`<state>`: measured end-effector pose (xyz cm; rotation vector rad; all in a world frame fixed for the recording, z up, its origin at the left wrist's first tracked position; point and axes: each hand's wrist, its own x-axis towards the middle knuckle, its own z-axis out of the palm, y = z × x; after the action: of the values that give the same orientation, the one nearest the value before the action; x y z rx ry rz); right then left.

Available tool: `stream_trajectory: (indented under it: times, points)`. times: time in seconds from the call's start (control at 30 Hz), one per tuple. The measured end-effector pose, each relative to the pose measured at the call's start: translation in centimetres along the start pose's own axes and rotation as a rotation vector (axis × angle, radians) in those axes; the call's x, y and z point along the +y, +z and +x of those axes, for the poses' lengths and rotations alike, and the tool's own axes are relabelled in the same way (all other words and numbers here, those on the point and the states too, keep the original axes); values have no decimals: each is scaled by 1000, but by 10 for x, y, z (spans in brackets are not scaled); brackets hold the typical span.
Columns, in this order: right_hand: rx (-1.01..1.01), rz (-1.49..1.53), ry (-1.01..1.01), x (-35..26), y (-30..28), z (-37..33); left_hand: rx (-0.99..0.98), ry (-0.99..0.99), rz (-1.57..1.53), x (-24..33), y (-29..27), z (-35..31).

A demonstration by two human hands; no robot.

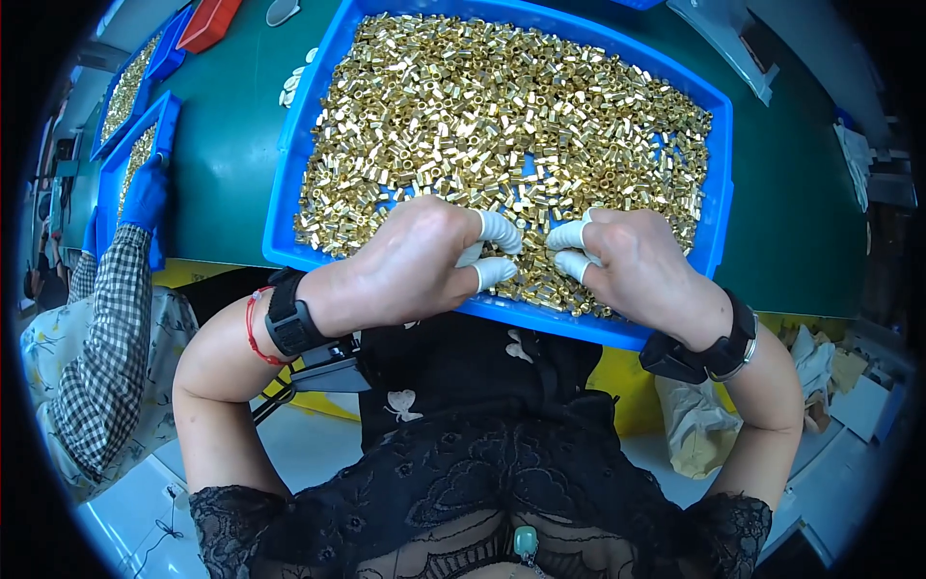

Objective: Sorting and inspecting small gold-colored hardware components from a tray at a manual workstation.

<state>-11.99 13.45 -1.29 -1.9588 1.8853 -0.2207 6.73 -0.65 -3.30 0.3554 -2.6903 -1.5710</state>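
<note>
A large blue plastic tray [286, 183] in front of me holds a thick layer of small gold-coloured hollow metal pieces [482, 106]. Both hands are over its near part, a short gap apart. White finger cots cover the thumb and fingers of my left hand [415, 253], which are curled in close to the pieces. Facing it, my right hand [632, 256] wears the same cots, its thumb and fingertips bent together among the pieces. What either set of fingertips pinches is too small and partly hidden to make out. Loose pieces lie between the hands.
The tray stands on a green tabletop [227, 183]. Left of it, a co-worker's blue-gloved hand [145, 196] is at a smaller blue tray [169, 125] of similar pieces. A red bin [207, 24], several white finger cots [289, 89] and a clear plastic bag [728, 39] lie around.
</note>
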Motion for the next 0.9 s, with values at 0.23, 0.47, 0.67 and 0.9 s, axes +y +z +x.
stream_trajectory:
  times: [0.23,0.47,0.67,0.9]
  points:
    - [107,152,65,-24,-4,7,214,239,47,-19,7,-8]
    - [72,385,127,-29,-17,-1,290,307,119,-1,10,-7]
    - [102,487,133,-28,-14,-8,258,335,266,7,12,-8]
    - [47,571,186,-30,-17,-14,312,397,326,14,15,-13]
